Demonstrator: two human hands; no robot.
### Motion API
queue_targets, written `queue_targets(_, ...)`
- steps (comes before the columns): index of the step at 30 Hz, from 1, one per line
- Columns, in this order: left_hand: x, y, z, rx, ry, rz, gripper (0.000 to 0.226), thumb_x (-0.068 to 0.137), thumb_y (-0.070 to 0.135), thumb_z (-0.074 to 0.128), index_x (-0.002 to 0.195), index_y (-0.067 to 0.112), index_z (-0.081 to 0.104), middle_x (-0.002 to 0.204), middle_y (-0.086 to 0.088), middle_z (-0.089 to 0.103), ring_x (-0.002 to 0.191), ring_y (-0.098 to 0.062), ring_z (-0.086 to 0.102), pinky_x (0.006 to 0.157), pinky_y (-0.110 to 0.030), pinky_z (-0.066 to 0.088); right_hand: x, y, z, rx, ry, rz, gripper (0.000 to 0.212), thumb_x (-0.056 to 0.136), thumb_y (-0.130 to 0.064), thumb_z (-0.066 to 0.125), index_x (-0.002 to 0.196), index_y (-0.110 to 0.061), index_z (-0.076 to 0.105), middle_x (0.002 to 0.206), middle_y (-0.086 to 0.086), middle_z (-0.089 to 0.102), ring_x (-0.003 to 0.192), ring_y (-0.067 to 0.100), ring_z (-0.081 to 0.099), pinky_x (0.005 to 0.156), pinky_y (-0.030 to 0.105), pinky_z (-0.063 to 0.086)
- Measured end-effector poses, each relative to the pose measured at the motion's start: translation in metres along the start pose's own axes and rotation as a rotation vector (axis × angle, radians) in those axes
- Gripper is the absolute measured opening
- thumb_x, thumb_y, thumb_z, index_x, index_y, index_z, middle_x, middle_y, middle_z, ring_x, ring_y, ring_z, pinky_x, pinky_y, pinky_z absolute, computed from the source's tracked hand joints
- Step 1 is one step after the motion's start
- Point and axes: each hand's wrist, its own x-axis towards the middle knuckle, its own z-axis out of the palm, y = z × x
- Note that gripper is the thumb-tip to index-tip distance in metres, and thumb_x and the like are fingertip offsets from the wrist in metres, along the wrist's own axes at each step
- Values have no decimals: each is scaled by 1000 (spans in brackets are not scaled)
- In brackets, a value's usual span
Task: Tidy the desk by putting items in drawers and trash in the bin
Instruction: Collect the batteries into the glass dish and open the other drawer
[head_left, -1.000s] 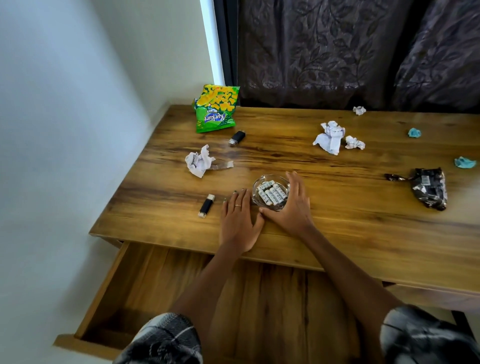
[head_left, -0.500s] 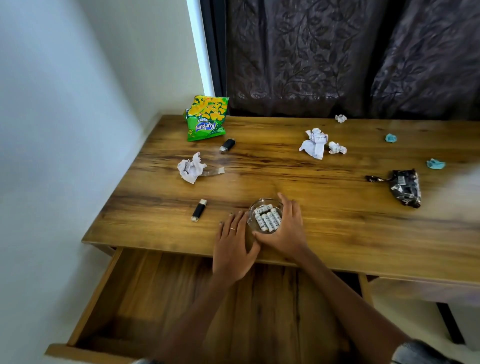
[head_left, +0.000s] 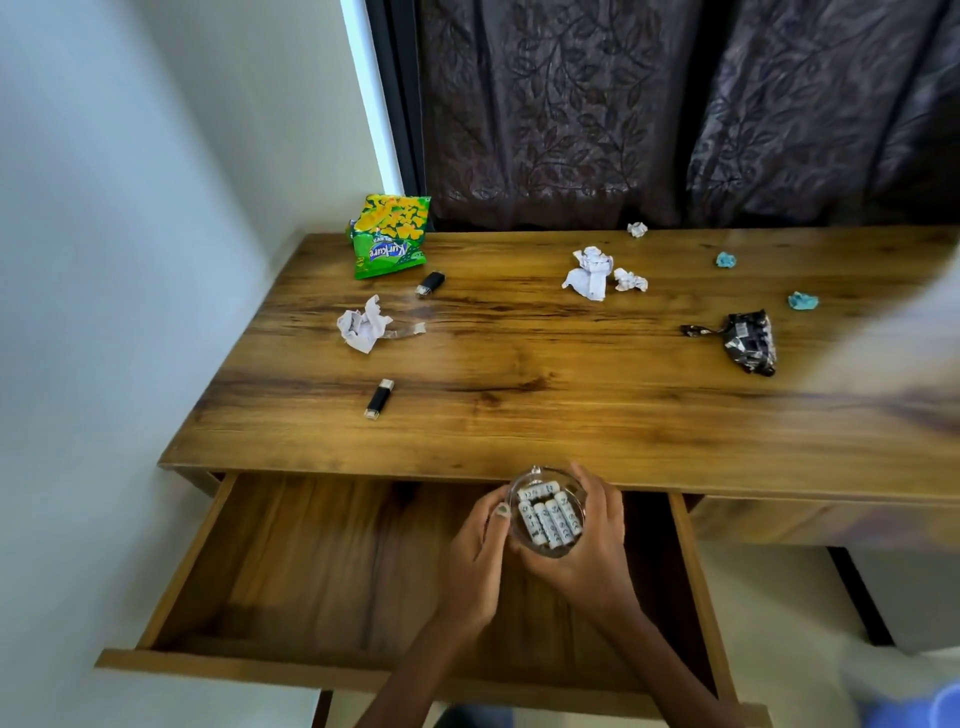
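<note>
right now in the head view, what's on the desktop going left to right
crumpled white paper → USB stick → green snack bag → second USB stick → larger paper wad → small paper ball → teal scrap → dark wrapper → second teal scrap

Drawer (head_left: 322, 561): I see its wooden floor bare left of my hands.
Desk edge (head_left: 363, 470): it overhangs the drawer's back.

Both hands (head_left: 540, 551) cupped together, curled
</note>
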Motion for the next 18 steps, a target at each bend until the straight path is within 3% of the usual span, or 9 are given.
queue_targets(4,-13,-8,7,181,-57,-48,27,96,23,51,122,20,58,102,5,67,93,-9,66,80,-38,57,-31,15,-8,-64,-52,69,115,48,-68,69,143,-27,20,134,0,28,120,10,30,100,36,36)
queue_targets(7,-17,-15,15,248,-131,-87,29,96,22,51,124,18,56,103,1,65,92,-12,65,77,-37,57,-41,25,-14,-127,-111,115,114,48,-63,69,144,-27,20,135,1,28,118,11,31,102,37,36)
queue_targets(10,-19,-26,23,335,-207,-152,38,94,28,53,130,18,51,119,-1,61,104,-12,60,85,-34,55,-45,34,-21,-248,-226,167,111,56,-53,77,145,-27,15,136,1,27,119,14,32,104,33,30)
queue_targets(13,-18,-36,30,415,-269,-240,46,92,33,56,135,18,45,130,-1,54,114,-15,55,88,-27,50,-46,40,-23,-394,-342,189,109,60,-57,74,145,-24,13,136,3,27,124,18,33,107,34,27)
queue_targets(18,-14,-54,34,407,-329,-298,31,93,26,56,123,18,59,109,2,68,97,-13,65,86,-42,54,-43,43,-21,-438,-518,288,107,63,-47,77,145,-23,13,144,8,17,130,28,32,108,42,36)
